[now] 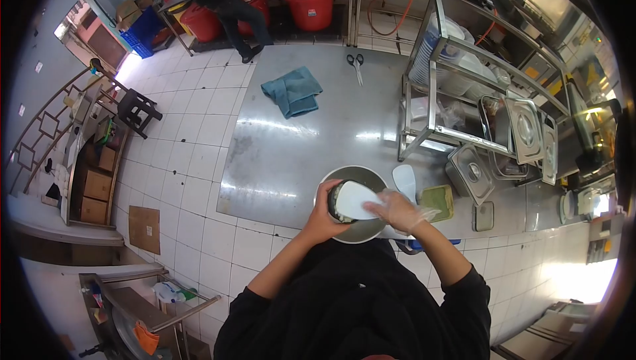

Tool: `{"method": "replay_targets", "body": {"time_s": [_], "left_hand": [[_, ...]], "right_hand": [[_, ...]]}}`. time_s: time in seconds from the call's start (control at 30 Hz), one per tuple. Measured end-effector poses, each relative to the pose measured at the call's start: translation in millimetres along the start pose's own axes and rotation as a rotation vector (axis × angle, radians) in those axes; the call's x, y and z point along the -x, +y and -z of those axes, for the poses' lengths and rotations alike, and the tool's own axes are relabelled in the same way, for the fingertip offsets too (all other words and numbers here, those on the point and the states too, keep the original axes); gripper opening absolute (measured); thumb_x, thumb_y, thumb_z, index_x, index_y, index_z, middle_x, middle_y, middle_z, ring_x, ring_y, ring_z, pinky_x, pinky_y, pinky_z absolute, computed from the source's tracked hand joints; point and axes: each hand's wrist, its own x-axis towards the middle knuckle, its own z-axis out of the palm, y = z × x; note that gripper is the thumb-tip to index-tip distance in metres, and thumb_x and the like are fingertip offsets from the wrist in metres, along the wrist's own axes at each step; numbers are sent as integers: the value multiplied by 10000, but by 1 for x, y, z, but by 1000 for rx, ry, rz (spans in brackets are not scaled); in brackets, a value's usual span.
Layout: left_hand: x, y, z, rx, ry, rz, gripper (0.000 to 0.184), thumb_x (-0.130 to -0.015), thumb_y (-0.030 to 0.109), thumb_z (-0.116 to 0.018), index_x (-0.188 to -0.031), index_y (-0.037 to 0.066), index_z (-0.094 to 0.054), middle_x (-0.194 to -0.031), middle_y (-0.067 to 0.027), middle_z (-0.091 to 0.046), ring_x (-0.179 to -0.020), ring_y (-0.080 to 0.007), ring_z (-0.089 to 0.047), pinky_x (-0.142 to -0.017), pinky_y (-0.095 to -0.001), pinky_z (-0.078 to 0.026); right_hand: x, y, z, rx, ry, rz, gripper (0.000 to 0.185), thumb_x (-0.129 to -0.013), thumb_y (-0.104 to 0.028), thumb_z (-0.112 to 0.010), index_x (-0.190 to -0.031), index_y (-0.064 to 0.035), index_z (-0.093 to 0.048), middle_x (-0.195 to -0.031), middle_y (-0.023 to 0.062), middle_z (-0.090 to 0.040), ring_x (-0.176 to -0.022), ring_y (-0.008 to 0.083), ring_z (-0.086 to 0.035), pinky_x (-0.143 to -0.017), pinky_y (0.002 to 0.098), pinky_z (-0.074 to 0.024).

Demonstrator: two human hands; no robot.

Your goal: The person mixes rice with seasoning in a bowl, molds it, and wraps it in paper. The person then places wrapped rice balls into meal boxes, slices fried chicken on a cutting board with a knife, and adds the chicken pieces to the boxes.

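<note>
My left hand (324, 214), bare, is wrapped round a small dark bowl (333, 202) with pale food in it, held over a large metal bowl (366, 233). My right hand (397, 211), in a clear plastic glove, grips a white paddle (356, 201) whose broad blade lies over the small bowl's opening and hides part of the food. The large bowl stands at the near edge of the steel table (318, 154). Just right of it lies a second white paddle (404, 180), beside a green tray (437, 202).
A blue-green cloth (293, 92) and scissors (358, 68) lie towards the table's far side. On the right stand a metal rack (432, 88) and lidded steel pans (474, 173). A person in dark clothes (228, 2) works at the far counter, near red tubs (310, 10).
</note>
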Motion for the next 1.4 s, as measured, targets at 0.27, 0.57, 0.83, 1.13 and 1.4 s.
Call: {"method": "replay_targets", "body": {"time_s": [0.27,0.57,0.83,1.13,1.4], "left_hand": [[3,-5,11,-79,-228,-49,906,-583,56,-813,-1358,73,-342,-1314,-134,-398,-1275,-292,-400,-1076,-376,-329],[4,-11,10,125,-187,67,929,-580,91,-842,-1359,85,-335,-1307,-104,-421,-1283,-229,-396,-1061,-370,-351],[7,9,4,191,-1,-10,938,-566,62,-827,-1348,54,-309,-1292,-125,-414,-1250,-256,-422,-1058,-365,-345],[3,-2,0,-29,58,-151,958,-549,39,-825,-1342,49,-286,-1288,-129,-408,-1233,-258,-436,-1054,-381,-359],[-56,-45,36,263,111,-33,931,-585,-28,-832,-1350,57,-308,-1309,-112,-428,-1240,-239,-459,-1041,-380,-412]], "right_hand": [[-7,7,-12,-153,-251,-229,680,-854,-601,-536,-1039,43,-648,-935,244,-642,-924,359,-617,-857,415,-449],[-6,-14,2,86,-199,-140,647,-871,-599,-498,-971,23,-645,-958,242,-636,-924,389,-613,-835,465,-452],[-10,9,8,-580,-247,-302,617,-855,-588,-548,-918,19,-639,-755,133,-607,-693,249,-572,-688,374,-467],[-11,4,-5,-503,-311,-414,620,-843,-587,-574,-855,31,-616,-737,117,-606,-693,202,-568,-681,366,-462],[-57,-7,-8,695,-77,-254,304,-929,-270,-457,-962,-28,-639,-840,184,-689,-804,306,-694,-651,425,-536]]}}
